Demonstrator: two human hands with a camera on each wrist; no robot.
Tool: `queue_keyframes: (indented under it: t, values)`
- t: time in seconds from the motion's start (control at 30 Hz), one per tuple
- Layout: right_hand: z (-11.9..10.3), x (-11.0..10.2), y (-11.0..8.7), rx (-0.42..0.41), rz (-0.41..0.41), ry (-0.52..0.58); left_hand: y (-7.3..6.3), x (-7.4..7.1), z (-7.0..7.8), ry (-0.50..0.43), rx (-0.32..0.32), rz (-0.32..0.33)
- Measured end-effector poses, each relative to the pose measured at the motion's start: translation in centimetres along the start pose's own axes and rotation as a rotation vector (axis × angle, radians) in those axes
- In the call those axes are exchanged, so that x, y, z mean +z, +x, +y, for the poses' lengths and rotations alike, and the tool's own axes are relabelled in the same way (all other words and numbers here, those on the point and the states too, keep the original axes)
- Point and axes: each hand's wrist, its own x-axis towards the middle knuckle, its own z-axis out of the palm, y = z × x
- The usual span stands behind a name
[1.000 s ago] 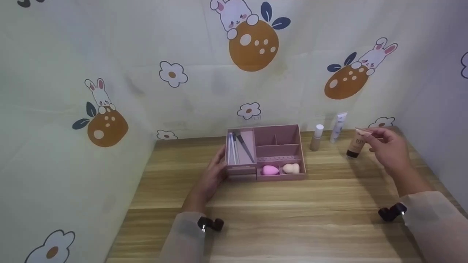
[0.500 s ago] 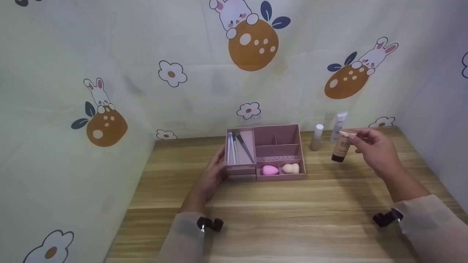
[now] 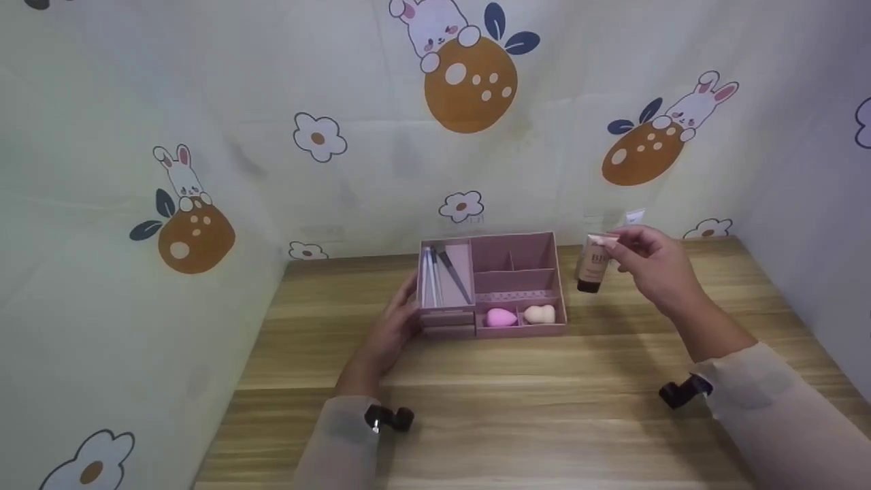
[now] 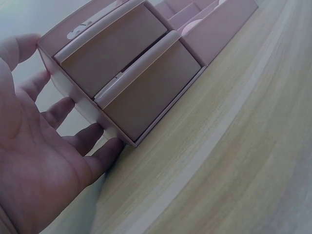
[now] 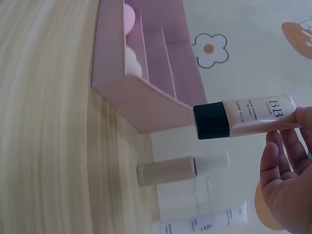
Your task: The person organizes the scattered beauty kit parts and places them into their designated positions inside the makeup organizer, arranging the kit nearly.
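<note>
My right hand [image 3: 656, 269] pinches a BB cream tube [image 5: 258, 116] by its flat top end, black cap down, in the air just right of the pink organizer box [image 3: 520, 331]. Against the box's left side rest the fingertips of my left hand [image 4: 48, 131], fingers spread and nearly straight. Two drawers [image 4: 151, 83] in the box's front are pushed in. Slim makeup brushes [image 3: 454, 275] lie in its top left tray. A pink makeup sponge [image 3: 501, 317] and a beige sponge [image 3: 539, 314] sit in the front right compartments.
Behind the held tube stand a foundation bottle [image 5: 170, 170] with a whitish cap and a white tube [image 5: 204, 222], both upright on the wooden table [image 3: 476, 415]. A patterned cloth [image 3: 367, 190] forms the walls at the back and sides.
My right hand has carried the BB cream tube leftward toward the organizer box, and it now overlaps the foundation bottle in the head view. My left hand has stayed at the box.
</note>
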Motion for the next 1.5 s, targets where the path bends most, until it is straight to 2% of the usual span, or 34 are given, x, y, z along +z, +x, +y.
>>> queue_keyframes:
  t: [0.23,0.37,0.53,0.83,1.1,1.3,1.5]
  values:
    - [-1.3,2.8,1.0,-0.069,-0.037,0.031,0.0,0.0,0.0,-0.015,0.006,-0.006]
    - [-2.2,4.5,1.6,-0.105,-0.070,0.058,0.0,-0.1,0.1,-0.020,-0.015,0.013]
    - [-3.3,6.4,2.2,-0.060,-0.104,0.074,0.0,-0.1,0.0,0.006,-0.022,0.026]
    - [-4.9,9.8,3.6,0.028,-0.130,0.088,0.4,-0.2,-0.3,-0.021,-0.017,-0.001]
    - [-5.7,12.3,5.9,0.022,-0.123,0.102,0.2,-0.1,-0.1,-0.012,-0.019,0.007]
    - [-5.7,13.3,7.5,0.039,-0.125,0.106,0.2,0.1,0.1,-0.014,-0.028,0.007]
    - [-4.7,14.6,8.2,0.060,-0.155,0.114,0.1,0.0,0.0,-0.018,-0.015,0.005]
